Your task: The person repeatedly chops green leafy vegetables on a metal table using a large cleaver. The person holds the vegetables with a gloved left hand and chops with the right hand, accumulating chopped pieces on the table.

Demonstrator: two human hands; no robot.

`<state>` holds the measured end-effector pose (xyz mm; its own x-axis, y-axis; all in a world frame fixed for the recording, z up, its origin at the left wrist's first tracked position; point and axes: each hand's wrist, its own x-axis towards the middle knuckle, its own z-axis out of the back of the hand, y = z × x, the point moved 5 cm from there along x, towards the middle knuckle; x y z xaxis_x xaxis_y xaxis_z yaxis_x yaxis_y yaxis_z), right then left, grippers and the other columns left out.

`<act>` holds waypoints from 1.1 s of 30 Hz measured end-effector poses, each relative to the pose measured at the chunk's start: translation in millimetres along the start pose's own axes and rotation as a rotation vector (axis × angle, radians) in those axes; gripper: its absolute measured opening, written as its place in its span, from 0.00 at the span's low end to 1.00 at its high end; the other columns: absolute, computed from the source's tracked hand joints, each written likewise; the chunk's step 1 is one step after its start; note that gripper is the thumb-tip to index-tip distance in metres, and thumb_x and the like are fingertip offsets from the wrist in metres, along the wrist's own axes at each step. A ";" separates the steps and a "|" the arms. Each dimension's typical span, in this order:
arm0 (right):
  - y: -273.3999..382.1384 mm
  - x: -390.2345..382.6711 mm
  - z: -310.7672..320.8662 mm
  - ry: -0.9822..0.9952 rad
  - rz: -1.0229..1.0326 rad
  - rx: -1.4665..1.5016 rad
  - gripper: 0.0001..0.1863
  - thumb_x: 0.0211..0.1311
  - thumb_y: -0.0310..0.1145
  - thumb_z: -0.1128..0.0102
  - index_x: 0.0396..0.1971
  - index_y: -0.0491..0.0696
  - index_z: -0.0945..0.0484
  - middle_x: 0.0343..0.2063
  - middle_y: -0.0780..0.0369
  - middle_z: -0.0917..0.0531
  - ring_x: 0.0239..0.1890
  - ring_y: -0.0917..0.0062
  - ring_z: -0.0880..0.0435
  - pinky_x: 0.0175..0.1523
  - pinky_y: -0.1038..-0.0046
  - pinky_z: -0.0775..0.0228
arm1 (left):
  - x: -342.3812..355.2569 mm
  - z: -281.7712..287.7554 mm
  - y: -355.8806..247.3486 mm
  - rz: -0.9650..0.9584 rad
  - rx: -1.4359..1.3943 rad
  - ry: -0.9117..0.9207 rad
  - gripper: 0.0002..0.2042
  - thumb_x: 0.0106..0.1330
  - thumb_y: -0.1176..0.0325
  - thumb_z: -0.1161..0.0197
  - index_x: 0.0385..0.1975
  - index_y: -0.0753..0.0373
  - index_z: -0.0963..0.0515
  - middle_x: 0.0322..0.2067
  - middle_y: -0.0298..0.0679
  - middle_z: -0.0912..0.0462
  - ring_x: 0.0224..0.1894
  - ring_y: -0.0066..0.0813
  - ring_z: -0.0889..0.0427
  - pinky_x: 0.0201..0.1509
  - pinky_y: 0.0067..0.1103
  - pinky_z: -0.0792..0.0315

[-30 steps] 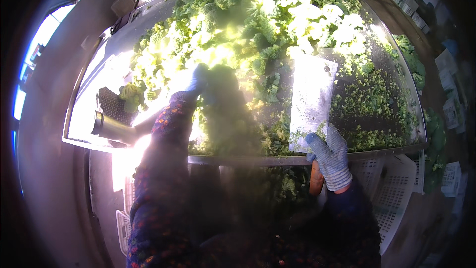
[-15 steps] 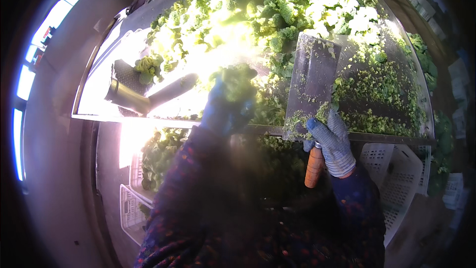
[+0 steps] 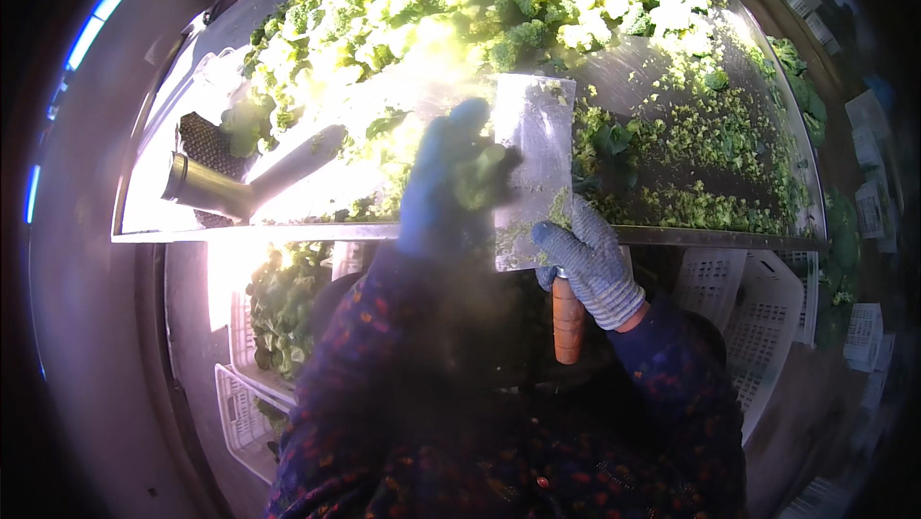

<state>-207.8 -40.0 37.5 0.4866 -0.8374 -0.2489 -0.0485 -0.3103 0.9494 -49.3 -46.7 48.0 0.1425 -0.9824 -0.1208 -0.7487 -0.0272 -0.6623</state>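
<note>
My left hand (image 3: 432,183), in a blue glove and smeared by motion, is closed around a piece of broccoli (image 3: 478,178). The piece overlaps the left edge of the cleaver blade (image 3: 533,150) in this view; I cannot tell whether they touch. In a grey-blue knit glove, my right hand (image 3: 597,265) grips the cleaver where blade and handle meet, thumb lying toward the blade. Its wooden handle (image 3: 567,327) points down toward me. Green crumbs stick to the lower blade. Beyond both hands a large heap of broccoli florets (image 3: 518,1) covers the far part of the metal table (image 3: 662,239).
A bent metal tube (image 3: 216,188) and a dark textured pad (image 3: 206,140) are at the table's left end. Broccoli crumbs (image 3: 720,150) litter the right half. White crates (image 3: 758,327) stand below on the right, and another crate (image 3: 245,423) lower left. Strong glare washes out the left-middle.
The cleaver has swung left and more upright, close to my left hand. My left hand has turned, with the broccoli piece now over the blade's edge. The whole view has shifted slightly.
</note>
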 end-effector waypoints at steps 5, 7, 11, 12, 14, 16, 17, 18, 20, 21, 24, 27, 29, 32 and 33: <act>2.9 -2.2 -3.6 -0.051 -0.077 0.281 0.16 0.59 0.26 0.44 0.48 0.45 0.30 0.27 0.63 0.22 0.18 0.80 0.26 0.22 0.78 0.31 | -4.4 -24.8 -9.2 -0.388 0.520 0.106 0.25 0.68 0.53 0.54 0.58 0.65 0.36 0.51 0.44 0.27 0.51 0.34 0.26 0.54 0.26 0.31; 4.8 -3.1 -4.2 -0.049 -0.065 0.304 0.16 0.59 0.26 0.44 0.48 0.44 0.30 0.27 0.63 0.22 0.18 0.80 0.26 0.22 0.78 0.31 | -2.0 -12.3 -1.1 -0.224 0.443 -0.003 0.25 0.68 0.52 0.54 0.56 0.66 0.34 0.48 0.44 0.24 0.52 0.33 0.27 0.57 0.26 0.34; 12.6 -3.6 4.9 -0.023 0.034 0.025 0.15 0.60 0.27 0.45 0.47 0.43 0.29 0.26 0.63 0.22 0.18 0.82 0.26 0.23 0.79 0.31 | 14.1 14.3 8.6 0.214 -0.373 -0.048 0.23 0.68 0.52 0.52 0.43 0.70 0.26 0.38 0.41 0.21 0.42 0.27 0.24 0.49 0.21 0.29; 16.4 -3.6 8.9 -0.041 0.105 -0.111 0.14 0.60 0.27 0.45 0.47 0.43 0.29 0.26 0.63 0.22 0.18 0.83 0.27 0.23 0.79 0.31 | 12.9 18.8 8.1 0.335 -0.383 -0.034 0.20 0.67 0.53 0.51 0.38 0.68 0.25 0.33 0.37 0.22 0.35 0.24 0.23 0.42 0.19 0.26; 25.5 -5.4 11.6 -0.040 0.314 -0.391 0.13 0.59 0.28 0.44 0.44 0.42 0.28 0.26 0.60 0.21 0.21 0.77 0.25 0.26 0.75 0.30 | 11.3 12.2 8.9 0.427 -0.578 0.120 0.17 0.67 0.54 0.49 0.33 0.65 0.26 0.30 0.34 0.22 0.31 0.23 0.23 0.39 0.18 0.26; 32.7 -9.6 11.4 -0.080 0.536 -0.635 0.14 0.57 0.29 0.40 0.42 0.41 0.26 0.28 0.56 0.21 0.26 0.67 0.22 0.30 0.70 0.29 | 2.0 12.6 10.1 0.466 -0.553 0.068 0.14 0.66 0.55 0.48 0.31 0.61 0.26 0.30 0.36 0.22 0.33 0.25 0.22 0.40 0.22 0.25; 30.8 -8.7 12.1 -0.057 0.523 -0.644 0.14 0.55 0.29 0.39 0.41 0.41 0.26 0.28 0.54 0.21 0.28 0.63 0.22 0.32 0.68 0.29 | 0.0 10.5 9.4 0.443 -0.446 0.073 0.14 0.67 0.55 0.48 0.32 0.60 0.26 0.30 0.36 0.22 0.34 0.26 0.22 0.40 0.24 0.25; 31.7 -9.8 11.8 -0.057 0.574 -0.709 0.14 0.54 0.30 0.38 0.40 0.40 0.26 0.28 0.53 0.21 0.30 0.58 0.21 0.33 0.66 0.29 | -3.5 8.7 9.8 0.432 -0.353 0.054 0.14 0.67 0.55 0.49 0.33 0.60 0.26 0.31 0.36 0.21 0.35 0.28 0.22 0.41 0.25 0.25; 32.4 -10.7 9.4 -0.027 0.675 -0.758 0.13 0.55 0.29 0.39 0.39 0.40 0.26 0.27 0.54 0.21 0.27 0.63 0.22 0.32 0.68 0.29 | -4.3 8.2 11.4 0.403 -0.315 -0.072 0.17 0.68 0.55 0.51 0.45 0.62 0.28 0.37 0.40 0.22 0.39 0.31 0.22 0.44 0.27 0.25; 32.1 -11.3 8.5 -0.010 0.710 -0.775 0.13 0.56 0.29 0.41 0.40 0.40 0.26 0.26 0.56 0.21 0.25 0.67 0.22 0.30 0.70 0.29 | -5.3 6.6 12.9 0.409 -0.307 -0.070 0.18 0.68 0.56 0.52 0.48 0.62 0.30 0.38 0.41 0.22 0.41 0.31 0.22 0.45 0.28 0.26; 26.5 -9.6 8.1 0.042 0.654 -0.768 0.12 0.60 0.29 0.45 0.41 0.39 0.28 0.24 0.62 0.19 0.17 0.83 0.26 0.23 0.78 0.32 | -6.0 8.9 16.8 0.377 -0.258 -0.008 0.19 0.70 0.59 0.56 0.55 0.63 0.34 0.42 0.41 0.24 0.43 0.30 0.23 0.45 0.26 0.26; 17.8 -7.3 6.9 0.079 0.506 -0.673 0.14 0.60 0.29 0.45 0.44 0.39 0.29 0.25 0.62 0.19 0.18 0.84 0.25 0.24 0.79 0.31 | -8.2 14.4 4.2 -0.050 0.406 0.162 0.18 0.70 0.65 0.56 0.58 0.63 0.37 0.44 0.39 0.25 0.42 0.27 0.23 0.45 0.22 0.26; 13.5 -5.1 5.0 0.095 0.424 -0.548 0.16 0.60 0.29 0.45 0.47 0.40 0.30 0.26 0.61 0.19 0.19 0.84 0.25 0.24 0.79 0.31 | -10.3 12.3 2.1 -0.062 0.336 0.319 0.19 0.68 0.69 0.54 0.58 0.64 0.39 0.45 0.38 0.26 0.42 0.24 0.24 0.45 0.20 0.27; 5.8 -2.7 1.3 0.126 0.243 -0.405 0.18 0.60 0.29 0.45 0.49 0.41 0.31 0.27 0.61 0.19 0.20 0.84 0.25 0.24 0.80 0.30 | -12.0 5.1 2.3 0.248 -0.310 0.418 0.20 0.65 0.68 0.49 0.56 0.64 0.37 0.45 0.39 0.27 0.43 0.26 0.25 0.47 0.21 0.28; 5.8 -3.1 -0.8 0.134 0.239 -0.397 0.18 0.60 0.29 0.45 0.49 0.41 0.31 0.26 0.61 0.19 0.20 0.84 0.25 0.24 0.80 0.30 | -14.5 5.0 1.4 0.172 -0.170 0.372 0.20 0.66 0.61 0.49 0.54 0.63 0.35 0.46 0.41 0.27 0.45 0.30 0.26 0.48 0.25 0.29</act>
<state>-208.9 -38.9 44.0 0.6116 -0.7911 -0.0126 0.1513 0.1013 0.9833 -49.1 -31.6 45.2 -0.2133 -0.9740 0.0761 -0.8413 0.1435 -0.5211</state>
